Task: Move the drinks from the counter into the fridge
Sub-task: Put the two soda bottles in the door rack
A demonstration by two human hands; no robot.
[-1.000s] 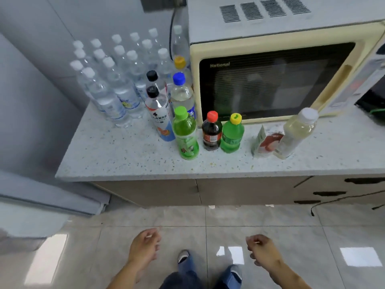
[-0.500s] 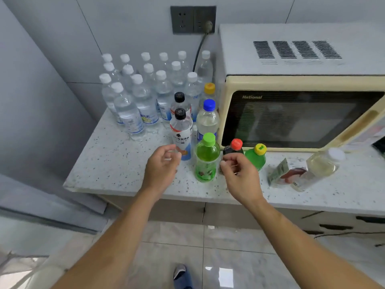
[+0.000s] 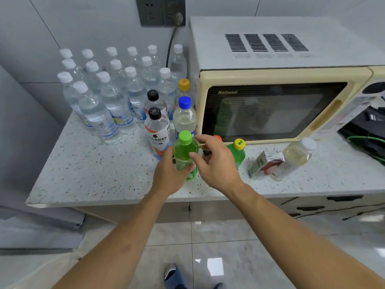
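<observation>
Drinks stand on a speckled counter (image 3: 93,174). My left hand (image 3: 167,177) is wrapped around the body of a green bottle with a green cap (image 3: 184,148) near the front edge. My right hand (image 3: 216,163) hovers just right of it with fingers spread, in front of a dark bottle with a red cap (image 3: 218,137), which it mostly hides. A small green bottle with a yellow cap (image 3: 237,153) stands right of that hand. Behind are a white-labelled bottle with a black cap (image 3: 157,130) and a clear bottle with a blue cap (image 3: 184,117).
Several clear water bottles (image 3: 98,113) crowd the back left of the counter. A cream microwave (image 3: 270,111) fills the right side. A pale bottle with a white cap (image 3: 295,157) and a small packet (image 3: 264,165) sit in front of it. A tall grey surface (image 3: 20,142) stands at the left.
Both hands rose from near the floor to the counter. My left hand closed on the green bottle, and my right hand moved in beside it over the dark bottle.
</observation>
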